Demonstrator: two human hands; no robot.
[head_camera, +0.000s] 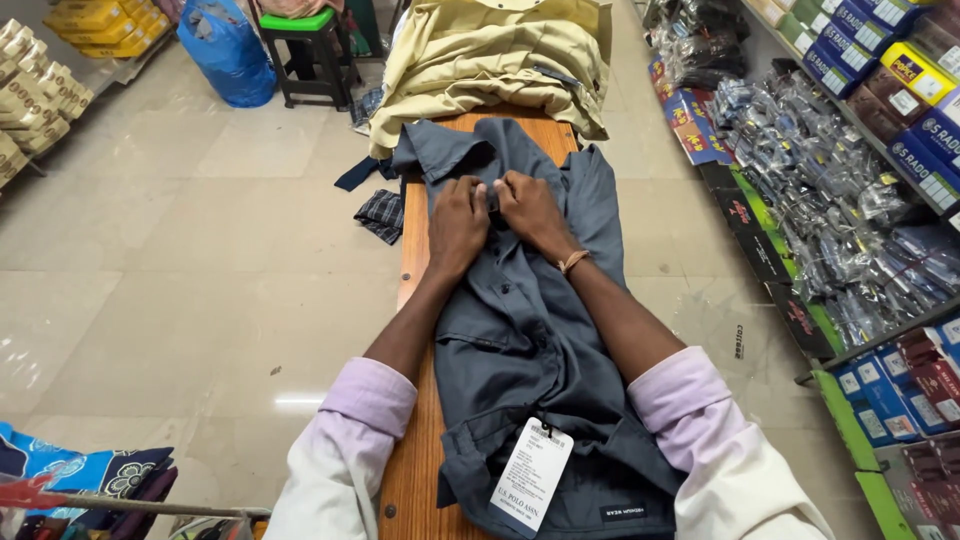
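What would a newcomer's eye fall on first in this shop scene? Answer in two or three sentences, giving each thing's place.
First, the dark grey shirt spread along the narrow wooden bench in the centre, with the left hand and right hand pinching its front just below the collar. A white tag lies on the near end of the shirt. Beyond it lies a heap of pale yellow shirts, with shelves of packaged clothes on the right.

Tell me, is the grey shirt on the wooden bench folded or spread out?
Spread out. The grey shirt lies full length along the wooden bench, collar far, while left hand and right hand pinch its front.
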